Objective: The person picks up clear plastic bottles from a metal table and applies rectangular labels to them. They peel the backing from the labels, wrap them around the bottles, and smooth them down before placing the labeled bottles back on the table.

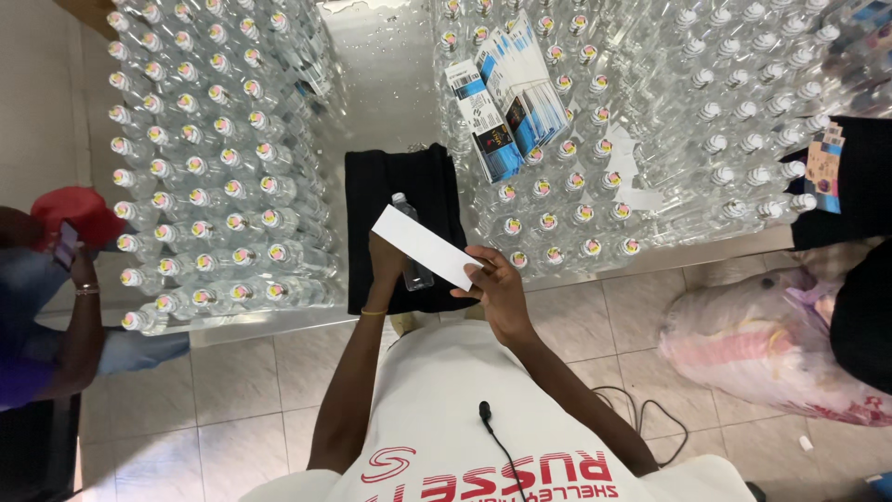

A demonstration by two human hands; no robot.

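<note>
Thin white label (425, 246), light and floppy, pinched at its near right end by right hand (499, 290) fingers. Left hand (386, 265) clenched around small clear bottle (412, 244), slippery; best gripped mid-body over black cloth (372, 186).

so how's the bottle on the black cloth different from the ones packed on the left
The bottle on the black cloth lies alone on its side, its cap off to one side; the bottles on the left stand upright, packed in rows. Its cap looks plain, while theirs show coloured tops. The left hand touches it; theirs go untouched. Both are clear plastic.
</note>
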